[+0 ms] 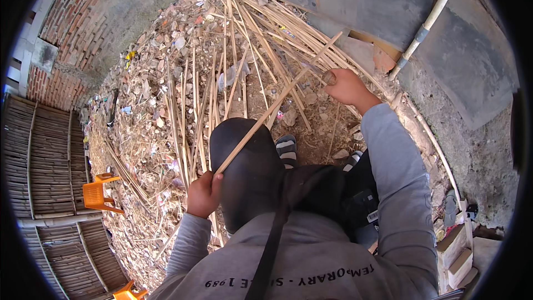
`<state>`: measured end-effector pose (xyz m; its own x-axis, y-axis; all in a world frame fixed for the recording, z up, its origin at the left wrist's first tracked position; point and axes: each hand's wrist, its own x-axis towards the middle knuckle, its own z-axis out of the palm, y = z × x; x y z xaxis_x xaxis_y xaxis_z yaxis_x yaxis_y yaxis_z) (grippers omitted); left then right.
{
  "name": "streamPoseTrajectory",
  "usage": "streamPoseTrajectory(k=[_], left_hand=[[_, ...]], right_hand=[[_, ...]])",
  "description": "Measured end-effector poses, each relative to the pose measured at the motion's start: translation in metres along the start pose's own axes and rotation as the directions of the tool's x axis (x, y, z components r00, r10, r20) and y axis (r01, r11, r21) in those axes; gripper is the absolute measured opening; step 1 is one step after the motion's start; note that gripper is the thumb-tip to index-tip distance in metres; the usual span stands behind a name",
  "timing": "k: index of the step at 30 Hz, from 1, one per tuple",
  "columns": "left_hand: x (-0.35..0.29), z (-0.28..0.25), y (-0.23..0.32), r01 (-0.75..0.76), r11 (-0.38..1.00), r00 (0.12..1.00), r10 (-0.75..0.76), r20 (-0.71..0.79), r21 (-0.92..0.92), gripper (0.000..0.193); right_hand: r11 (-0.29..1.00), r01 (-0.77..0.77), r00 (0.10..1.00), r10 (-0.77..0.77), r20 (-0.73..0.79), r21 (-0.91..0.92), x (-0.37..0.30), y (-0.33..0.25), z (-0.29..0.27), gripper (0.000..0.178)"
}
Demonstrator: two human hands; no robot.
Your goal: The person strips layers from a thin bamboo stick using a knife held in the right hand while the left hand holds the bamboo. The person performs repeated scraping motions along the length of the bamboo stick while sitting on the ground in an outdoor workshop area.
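Observation:
My left hand (204, 193) is closed around the lower end of a long bamboo strip (252, 130). The strip slants up and to the right across my dark-clad knee, its far end above the ground. My right hand (347, 89) is closed on the round brown handle of what looks like a knife (312, 68). Its thin greyish blade points up-left and meets or crosses the strip near its far part; whether they touch, I cannot tell. Many similar strips lie on the ground ahead, several in a fanned-out bundle (266, 16) by the far wall.
Rubble and litter (150, 111) cover the ground. An orange plastic chair (100, 194) stands at left beside a bamboo-slat wall (50, 155). A brick wall (72, 33) rises at far left. Grey panels (472, 55) and a white pipe (430, 19) stand at right.

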<state>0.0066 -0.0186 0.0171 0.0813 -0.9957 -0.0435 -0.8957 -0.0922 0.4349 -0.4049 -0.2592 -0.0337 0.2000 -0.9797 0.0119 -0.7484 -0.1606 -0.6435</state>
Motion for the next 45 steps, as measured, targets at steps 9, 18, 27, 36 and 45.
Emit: streamPoseTrajectory(k=[9, 18, 27, 36, 45], left_hand=[[0.004, 0.002, -0.008, -0.044, 0.998, 0.999, 0.045, 0.02, -0.047, 0.042], [0.005, -0.005, -0.013, -0.032, 0.998, 0.996, 0.035, 0.079, -0.05, 0.044], [0.003, -0.013, -0.007, -0.07, 0.997, 0.994, 0.067, 0.084, 0.03, 0.042], [0.001, -0.003, -0.011, -0.059, 0.998, 0.998, 0.058, 0.036, 0.034, 0.042], [0.004, 0.001, -0.015, -0.055, 0.997, 0.998, 0.056, 0.03, -0.052, 0.043]], right_hand=[[0.997, 0.006, 0.994, -0.015, 0.109, 0.081, -0.001, -0.018, 0.0, 0.044], [0.982, 0.174, 0.958, -0.15, 0.243, -0.079, -0.011, -0.058, 0.002, 0.038], [0.976, 0.156, 0.959, -0.113, 0.259, -0.153, -0.014, -0.061, 0.01, 0.042], [0.968, 0.219, 0.972, -0.205, 0.117, -0.125, -0.025, -0.074, 0.024, 0.032], [0.994, 0.096, 0.994, -0.094, 0.05, -0.045, -0.023, -0.083, 0.011, 0.042]])
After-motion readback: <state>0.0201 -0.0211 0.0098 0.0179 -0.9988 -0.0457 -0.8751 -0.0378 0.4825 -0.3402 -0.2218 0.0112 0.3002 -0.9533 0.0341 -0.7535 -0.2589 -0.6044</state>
